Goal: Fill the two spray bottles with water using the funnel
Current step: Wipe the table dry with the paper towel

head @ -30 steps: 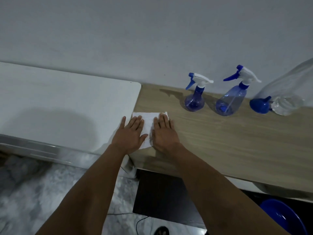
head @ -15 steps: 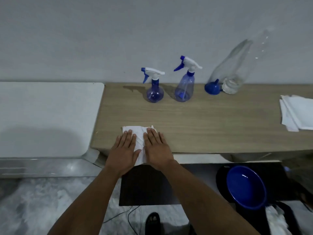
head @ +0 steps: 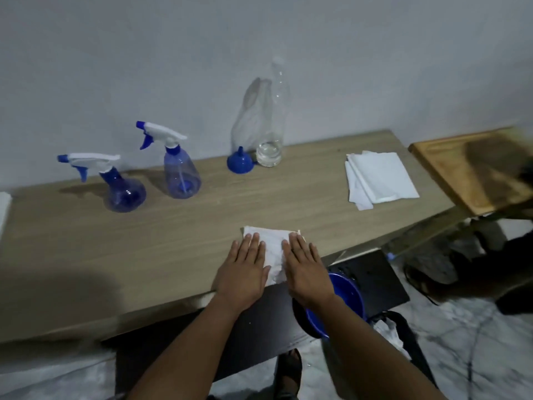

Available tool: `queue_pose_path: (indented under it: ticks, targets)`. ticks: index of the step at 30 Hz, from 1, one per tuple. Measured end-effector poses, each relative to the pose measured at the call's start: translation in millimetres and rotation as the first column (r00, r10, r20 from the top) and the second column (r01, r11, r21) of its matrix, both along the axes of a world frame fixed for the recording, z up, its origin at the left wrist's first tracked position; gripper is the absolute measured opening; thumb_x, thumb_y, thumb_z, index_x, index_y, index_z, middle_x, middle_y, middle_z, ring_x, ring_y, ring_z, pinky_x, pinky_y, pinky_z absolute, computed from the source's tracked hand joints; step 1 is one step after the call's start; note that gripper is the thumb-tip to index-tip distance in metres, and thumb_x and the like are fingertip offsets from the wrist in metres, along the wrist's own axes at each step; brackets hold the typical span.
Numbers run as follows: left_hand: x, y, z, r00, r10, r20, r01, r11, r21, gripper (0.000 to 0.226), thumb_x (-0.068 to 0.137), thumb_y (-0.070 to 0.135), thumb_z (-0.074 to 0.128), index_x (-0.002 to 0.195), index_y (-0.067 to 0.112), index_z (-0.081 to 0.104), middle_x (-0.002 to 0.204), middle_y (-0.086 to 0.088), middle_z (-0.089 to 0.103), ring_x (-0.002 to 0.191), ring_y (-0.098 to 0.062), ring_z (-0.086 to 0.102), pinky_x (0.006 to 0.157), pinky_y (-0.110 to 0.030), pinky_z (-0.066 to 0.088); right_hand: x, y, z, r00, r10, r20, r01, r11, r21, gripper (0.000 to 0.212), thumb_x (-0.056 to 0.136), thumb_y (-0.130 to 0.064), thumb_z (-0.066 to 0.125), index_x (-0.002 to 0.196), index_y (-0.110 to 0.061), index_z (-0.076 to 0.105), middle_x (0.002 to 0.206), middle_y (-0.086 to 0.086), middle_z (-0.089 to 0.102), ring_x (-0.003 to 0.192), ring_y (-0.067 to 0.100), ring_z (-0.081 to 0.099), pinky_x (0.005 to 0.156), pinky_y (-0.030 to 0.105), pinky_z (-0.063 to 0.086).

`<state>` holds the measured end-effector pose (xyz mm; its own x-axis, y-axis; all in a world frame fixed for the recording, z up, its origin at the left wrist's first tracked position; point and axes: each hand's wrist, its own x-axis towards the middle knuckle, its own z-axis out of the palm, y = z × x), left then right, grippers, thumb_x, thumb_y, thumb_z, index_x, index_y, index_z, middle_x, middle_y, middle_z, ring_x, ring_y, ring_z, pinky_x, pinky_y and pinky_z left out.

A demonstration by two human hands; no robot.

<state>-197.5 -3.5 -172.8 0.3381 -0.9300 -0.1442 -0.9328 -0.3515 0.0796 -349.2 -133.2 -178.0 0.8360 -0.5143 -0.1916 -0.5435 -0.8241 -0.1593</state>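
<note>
Blue-tinted plastic spray bottles, round and tall, stand capped and apparently unfilled, funnel unused; left hand and right hand lie flat, released, on a white tissue.

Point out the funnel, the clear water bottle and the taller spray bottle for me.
funnel (head: 238,164): head view, blue cone.
clear water bottle (head: 268,153): head view, water-filled base.
taller spray bottle (head: 181,176): head view, blue body.

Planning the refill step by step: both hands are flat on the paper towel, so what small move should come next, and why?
Probably lift the left hand off the towel and reach for the nearer spray bottle to unscrew its head. Both bottles still wear their trigger heads, and the funnel sits unused beside the water bottle, so nothing can be poured yet.
</note>
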Motion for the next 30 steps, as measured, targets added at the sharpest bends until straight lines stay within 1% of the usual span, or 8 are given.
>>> queue_pose_path:
  ticks: [4, 8, 15, 18, 22, 24, 27, 30]
  targets:
    - [-19.9, -76.8, -0.9, 0.999, -0.037, -0.009, 0.037, 0.999, 0.003, 0.069, 0.104, 0.049, 0.013, 0.158, 0.006, 0.015, 0.166, -0.015, 0.008, 0.155, -0.029, 0.004, 0.124, -0.049, 0.008, -21.9, -70.6, 3.2, 0.998, -0.066, -0.013, 0.066, 0.998, 0.004, 0.068, 0.11, -0.031, 0.03, 0.169, -0.012, 0.001, 0.175, 0.011, -0.011, 0.163, 0.027, -0.012, 0.129, 0.045, -0.01]
    - [-19.4, -143.5, -3.8, 1.0, -0.027, 0.014, 0.027, 1.0, 0.007, 0.07, 0.101, 0.048, 0.004, 0.158, 0.007, 0.014, 0.167, -0.013, 0.009, 0.155, -0.026, 0.004, 0.125, -0.049, 0.006, -8.5, -136.2, 10.6, 0.997, -0.046, -0.062, 0.048, 0.998, 0.033, 0.086, 0.101, -0.039, 0.045, 0.169, -0.01, -0.001, 0.176, 0.013, -0.012, 0.163, 0.027, -0.012, 0.132, 0.046, -0.005]
    - [28.6, -241.0, -10.8, 0.991, 0.132, 0.013, -0.132, 0.991, -0.016, 0.069, 0.1, 0.044, -0.002, 0.159, 0.009, 0.006, 0.168, -0.009, 0.004, 0.155, -0.023, -0.001, 0.125, -0.048, 0.005, 60.9, -228.2, 7.5, 1.0, -0.003, -0.014, 0.003, 1.0, 0.017, 0.08, 0.107, -0.049, 0.037, 0.168, -0.007, 0.005, 0.176, 0.016, -0.002, 0.164, 0.027, -0.006, 0.132, 0.044, 0.0]
    - [41.4, -263.4, -9.2, 0.988, 0.152, 0.007, -0.151, 0.988, -0.03, 0.063, 0.104, 0.042, 0.008, 0.159, 0.01, 0.011, 0.168, -0.009, 0.007, 0.155, -0.024, 0.002, 0.126, -0.046, 0.007, 89.5, -258.4, 10.7, 0.999, 0.019, -0.031, -0.018, 0.999, 0.029, 0.08, 0.105, -0.039, 0.046, 0.168, -0.008, 0.008, 0.177, 0.014, 0.0, 0.164, 0.025, -0.004, 0.133, 0.045, 0.004]
    - [56.5, -259.7, 4.4, 0.99, 0.134, 0.043, -0.131, 0.989, -0.072, 0.063, 0.104, 0.044, 0.019, 0.157, 0.01, 0.024, 0.166, -0.01, 0.019, 0.154, -0.029, 0.009, 0.125, -0.047, 0.013, 101.3, -270.9, 22.7, 0.995, -0.035, 0.098, 0.022, 0.991, 0.131, 0.068, 0.1, -0.022, 0.055, 0.163, -0.012, 0.031, 0.174, 0.011, 0.023, 0.161, 0.026, 0.02, 0.127, 0.043, 0.024]
    - [57.3, -249.4, 4.2, 0.993, 0.111, 0.034, -0.109, 0.993, -0.048, 0.066, 0.104, 0.048, 0.017, 0.159, 0.011, 0.014, 0.168, -0.01, 0.008, 0.155, -0.027, 0.001, 0.126, -0.045, 0.007, 94.2, -262.6, 22.2, 0.989, -0.05, 0.142, 0.024, 0.984, 0.177, 0.064, 0.109, -0.03, 0.04, 0.168, -0.013, 0.019, 0.176, 0.013, 0.015, 0.163, 0.029, 0.011, 0.13, 0.043, 0.017]
    - [52.8, -238.9, -2.5, 0.995, 0.104, -0.007, -0.104, 0.995, -0.012, 0.068, 0.104, 0.051, 0.01, 0.16, 0.013, 0.001, 0.168, -0.007, -0.004, 0.155, -0.023, -0.006, 0.126, -0.043, 0.0, 84.2, -241.5, 12.9, 0.999, 0.038, 0.016, -0.039, 0.996, 0.082, 0.068, 0.111, -0.046, 0.021, 0.17, -0.018, 0.0, 0.176, 0.013, -0.01, 0.163, 0.031, -0.013, 0.132, 0.049, -0.003]
    - [45.6, -229.5, -4.5, 0.995, 0.103, 0.014, -0.103, 0.995, 0.0, 0.068, 0.103, 0.052, 0.006, 0.159, 0.013, 0.0, 0.168, -0.006, -0.005, 0.155, -0.022, -0.007, 0.126, -0.044, 0.002, 75.7, -225.9, 7.1, 1.0, 0.028, 0.015, -0.028, 0.999, 0.033, 0.068, 0.111, -0.044, 0.02, 0.17, -0.017, 0.0, 0.176, 0.013, -0.012, 0.163, 0.03, -0.015, 0.132, 0.051, -0.005]
